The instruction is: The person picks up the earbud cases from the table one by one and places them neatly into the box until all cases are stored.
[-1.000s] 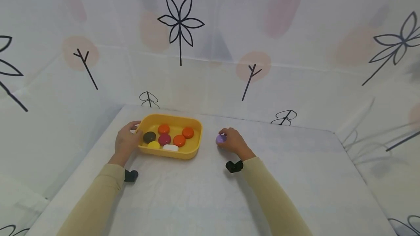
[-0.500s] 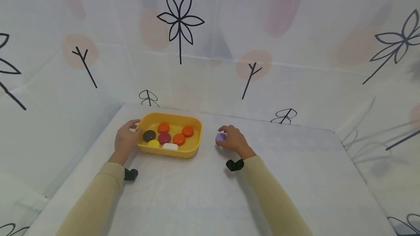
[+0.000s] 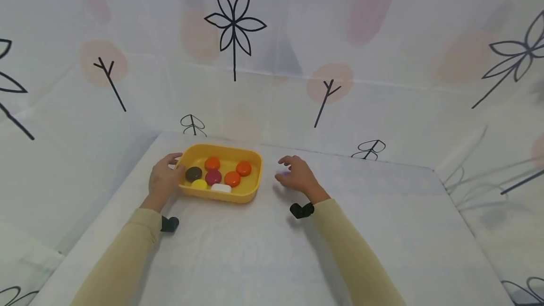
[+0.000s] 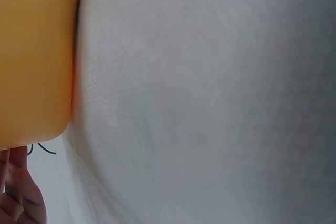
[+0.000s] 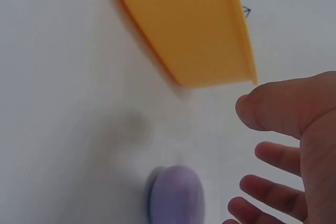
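My left hand (image 3: pixel 165 177) grips the left end of a yellow plastic tray (image 3: pixel 221 196), its thumb at the rim. Only a few of that hand's fingers show beside the tray's wall (image 4: pixel 34 77) in the left wrist view. Glossy round discs lie inside the tray: orange (image 3: pixel 232 179), dark grey (image 3: pixel 193 174), maroon (image 3: pixel 213 177) and yellow (image 3: pixel 199 184), plus a white piece (image 3: pixel 221 188). To the tray's right, my right hand (image 3: pixel 299 176) is spread above a lilac disc (image 5: pixel 177 195), mostly hidden by the hand in the head view. Its fingers are apart from the disc.
A white cloth covers the table (image 3: pixel 238 254). Behind it rises a pale backdrop (image 3: pixel 272 107) printed with flowers and twigs. Dark wrist devices sit on the left wrist (image 3: pixel 170 224) and right wrist (image 3: pixel 302 210).
My right thumb and fingers have parted from the lilac disc, and that hand has risen slightly over it. The left hand and tray stay in place; the head view has shifted slightly.
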Demonstrator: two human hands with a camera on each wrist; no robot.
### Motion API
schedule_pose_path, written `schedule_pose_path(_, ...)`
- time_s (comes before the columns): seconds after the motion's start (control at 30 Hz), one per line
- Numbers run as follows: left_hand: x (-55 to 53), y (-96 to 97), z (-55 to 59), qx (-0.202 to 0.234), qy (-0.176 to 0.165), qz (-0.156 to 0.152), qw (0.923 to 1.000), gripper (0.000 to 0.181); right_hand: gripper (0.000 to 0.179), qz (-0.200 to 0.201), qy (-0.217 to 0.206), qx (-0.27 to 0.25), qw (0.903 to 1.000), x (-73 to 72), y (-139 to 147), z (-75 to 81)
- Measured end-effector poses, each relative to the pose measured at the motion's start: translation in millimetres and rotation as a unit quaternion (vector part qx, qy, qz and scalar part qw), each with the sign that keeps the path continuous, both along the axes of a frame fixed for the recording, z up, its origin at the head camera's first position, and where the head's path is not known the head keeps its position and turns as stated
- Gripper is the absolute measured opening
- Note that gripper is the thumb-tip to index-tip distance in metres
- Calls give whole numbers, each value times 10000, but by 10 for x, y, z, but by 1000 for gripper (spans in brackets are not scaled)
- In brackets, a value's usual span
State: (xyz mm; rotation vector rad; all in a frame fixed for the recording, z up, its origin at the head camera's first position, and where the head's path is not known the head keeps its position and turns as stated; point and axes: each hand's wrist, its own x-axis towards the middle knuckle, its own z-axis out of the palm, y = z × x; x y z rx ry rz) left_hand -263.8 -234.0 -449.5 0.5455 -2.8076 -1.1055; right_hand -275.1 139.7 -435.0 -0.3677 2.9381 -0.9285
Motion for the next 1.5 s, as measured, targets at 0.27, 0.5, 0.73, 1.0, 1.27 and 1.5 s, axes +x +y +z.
schedule_pose_path(0.27, -21, 1, -5, 24, -71, 4, 10000, 48, 40, 347, 219, -62, 9991, 8, -150, 155)
schedule_pose_path(0.5, -22, -21, -17, -7, 38, -48, 10000, 47, 41, 576, 339, -15, 9978, 5, -287, 226)
schedule_pose_path(0.73, -34, -17, 8, 16, 20, -58, 10000, 47, 43, 687, 196, 109, 9974, -17, -439, 351)
schedule_pose_path(1.0, -30, -16, 13, -23, -100, -35, 9999, 48, 45, 1141, -80, 265, 9931, -72, -667, 369)
schedule_pose_path(1.27, -43, -24, -20, -8, -85, -21, 10000, 47, 44, 1348, -130, 359, 9901, -118, -883, 296)
schedule_pose_path(1.5, -38, -33, -13, 57, -97, -8, 9999, 48, 44, 1316, -258, 391, 9902, -130, -983, 248)
